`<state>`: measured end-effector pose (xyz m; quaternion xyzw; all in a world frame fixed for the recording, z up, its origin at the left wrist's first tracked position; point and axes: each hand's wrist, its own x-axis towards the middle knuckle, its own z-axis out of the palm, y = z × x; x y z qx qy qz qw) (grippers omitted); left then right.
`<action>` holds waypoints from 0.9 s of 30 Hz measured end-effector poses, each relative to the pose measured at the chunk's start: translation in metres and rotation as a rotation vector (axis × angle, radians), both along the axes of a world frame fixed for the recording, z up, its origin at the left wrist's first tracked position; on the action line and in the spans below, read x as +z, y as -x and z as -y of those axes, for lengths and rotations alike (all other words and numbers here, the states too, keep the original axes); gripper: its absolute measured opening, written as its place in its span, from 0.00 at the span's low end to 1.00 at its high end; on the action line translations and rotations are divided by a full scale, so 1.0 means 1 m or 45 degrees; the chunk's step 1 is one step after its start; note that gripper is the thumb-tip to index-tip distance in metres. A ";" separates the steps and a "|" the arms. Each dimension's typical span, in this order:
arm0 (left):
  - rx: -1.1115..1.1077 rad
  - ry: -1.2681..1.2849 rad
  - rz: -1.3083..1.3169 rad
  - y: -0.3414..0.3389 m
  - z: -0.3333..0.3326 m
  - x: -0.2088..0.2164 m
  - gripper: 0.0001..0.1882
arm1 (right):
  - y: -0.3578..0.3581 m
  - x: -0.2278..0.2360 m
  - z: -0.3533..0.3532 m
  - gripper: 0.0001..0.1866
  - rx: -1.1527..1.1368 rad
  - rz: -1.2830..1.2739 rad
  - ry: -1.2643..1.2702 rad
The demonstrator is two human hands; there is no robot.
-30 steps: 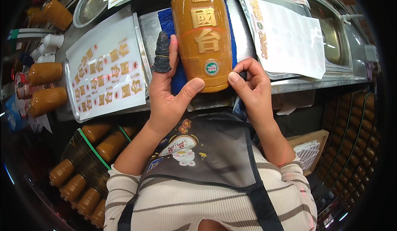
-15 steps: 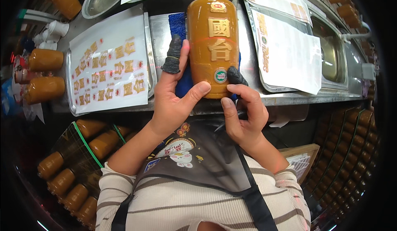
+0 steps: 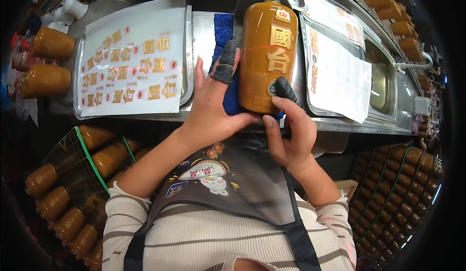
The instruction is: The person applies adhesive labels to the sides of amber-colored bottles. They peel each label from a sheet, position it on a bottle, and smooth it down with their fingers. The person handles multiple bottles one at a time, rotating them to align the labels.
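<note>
A glossy amber-brown bottle [image 3: 252, 42] lies tilted on a blue cloth [image 3: 223, 28], neck away from me. It bears raised gold characters [image 3: 279, 50], a red and gold emblem above them, and a round green sticker [image 3: 272, 88] low on its right side. My left hand [image 3: 208, 103] rests along the bottle's left side, its thumb by the base and a black cover banded on one finger. My right hand [image 3: 293, 132] grips the lower right edge with thumb and a finger; its black-covered index [image 3: 285, 89] presses beside the sticker.
To the left, a metal tray [image 3: 188, 67] carries a white sheet [image 3: 104, 38] with rows of gold characters. Another sheet-covered tray [image 3: 340, 118] is at the right, before a sink [image 3: 388, 76]. Many brown bottles [image 3: 46, 81] stand around, including crates below the counter.
The bottle has turned slightly so its characters and sticker sit further right. My left thumb has slid off the bottle's front to its base. The whole view has shifted a little.
</note>
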<state>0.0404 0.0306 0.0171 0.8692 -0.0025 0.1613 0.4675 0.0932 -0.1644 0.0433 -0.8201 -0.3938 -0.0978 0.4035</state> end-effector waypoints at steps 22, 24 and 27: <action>-0.167 -0.075 0.413 -0.022 0.011 0.012 0.46 | 0.001 0.034 -0.012 0.19 0.106 0.073 0.394; -0.312 -0.075 0.276 -0.020 -0.001 0.021 0.48 | 0.000 0.038 -0.015 0.19 0.168 0.092 0.446; -0.442 -0.025 0.065 -0.014 -0.027 0.042 0.49 | -0.003 0.039 -0.017 0.19 0.271 0.122 0.499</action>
